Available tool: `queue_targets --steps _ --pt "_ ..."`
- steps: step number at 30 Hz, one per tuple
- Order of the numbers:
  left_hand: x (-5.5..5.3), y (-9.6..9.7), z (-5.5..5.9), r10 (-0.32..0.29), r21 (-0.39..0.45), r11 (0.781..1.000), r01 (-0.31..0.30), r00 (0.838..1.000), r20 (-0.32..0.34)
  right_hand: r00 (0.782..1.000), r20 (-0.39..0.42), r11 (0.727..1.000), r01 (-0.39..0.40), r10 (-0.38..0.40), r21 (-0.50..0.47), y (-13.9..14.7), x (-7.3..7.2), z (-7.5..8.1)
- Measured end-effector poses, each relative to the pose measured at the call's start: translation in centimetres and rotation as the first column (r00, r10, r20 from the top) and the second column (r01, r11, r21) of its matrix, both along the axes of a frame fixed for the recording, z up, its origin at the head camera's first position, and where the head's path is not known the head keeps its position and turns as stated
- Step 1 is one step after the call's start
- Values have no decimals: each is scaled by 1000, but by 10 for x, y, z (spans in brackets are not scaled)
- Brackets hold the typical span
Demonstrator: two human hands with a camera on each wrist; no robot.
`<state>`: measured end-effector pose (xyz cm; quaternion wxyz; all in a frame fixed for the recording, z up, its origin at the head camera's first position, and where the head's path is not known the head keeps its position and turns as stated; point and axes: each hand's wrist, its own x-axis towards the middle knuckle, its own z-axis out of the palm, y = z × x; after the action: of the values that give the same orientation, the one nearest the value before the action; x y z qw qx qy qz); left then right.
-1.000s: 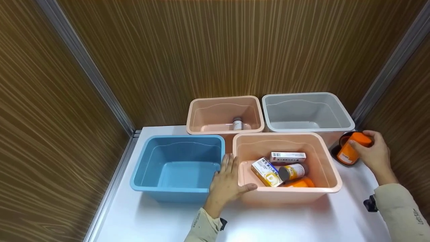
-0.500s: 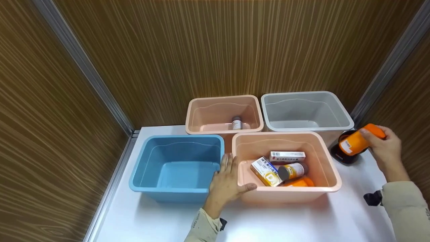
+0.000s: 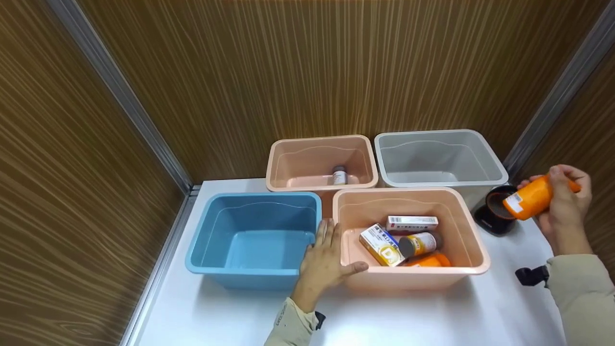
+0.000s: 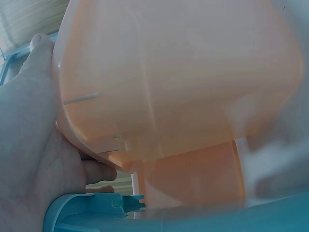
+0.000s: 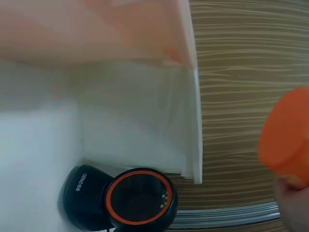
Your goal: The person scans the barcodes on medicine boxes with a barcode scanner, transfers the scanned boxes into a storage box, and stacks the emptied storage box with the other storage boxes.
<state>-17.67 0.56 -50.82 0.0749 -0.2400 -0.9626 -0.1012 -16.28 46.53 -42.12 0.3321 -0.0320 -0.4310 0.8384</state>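
My right hand [image 3: 568, 211] grips an orange bottle [image 3: 532, 197] with a white label, tilted with its labelled end toward the lower left. In the right wrist view the orange bottle [image 5: 287, 135] shows at the right edge. Just left of it, a black desktop scanner [image 3: 494, 222] with an orange-ringed round face stands on the table. My left hand [image 3: 322, 264] rests with straight fingers across the adjoining rims of the blue bin [image 3: 250, 271] and the front peach bin [image 3: 413, 271]. Inside that peach bin lie two medicine boxes [image 3: 382, 245], a brown-capped bottle [image 3: 420, 245] and another orange bottle [image 3: 430, 261].
Behind stand a second peach bin [image 3: 322, 142] holding a small white-labelled bottle [image 3: 339, 176], and a grey bin [image 3: 439, 184]. Wood-grain panels [image 3: 307, 67] close off the back and sides. All the bins stand on a white table [image 3: 384, 317].
My right hand has lifted the orange bottle up and to the right, away from the scanner, and turned it in its grip. The left hand has stayed where it was.
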Motion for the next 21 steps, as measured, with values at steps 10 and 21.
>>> queue_targets --steps 10,21 --pt "0 0 0 -6 0 1000 6 1000 3 982 104 976 -174 161 131 7 12 -5" --pt "0 0 1 1 -1 1000 -1 1000 19 820 405 730 23 -404 683 -1 -1 -29"
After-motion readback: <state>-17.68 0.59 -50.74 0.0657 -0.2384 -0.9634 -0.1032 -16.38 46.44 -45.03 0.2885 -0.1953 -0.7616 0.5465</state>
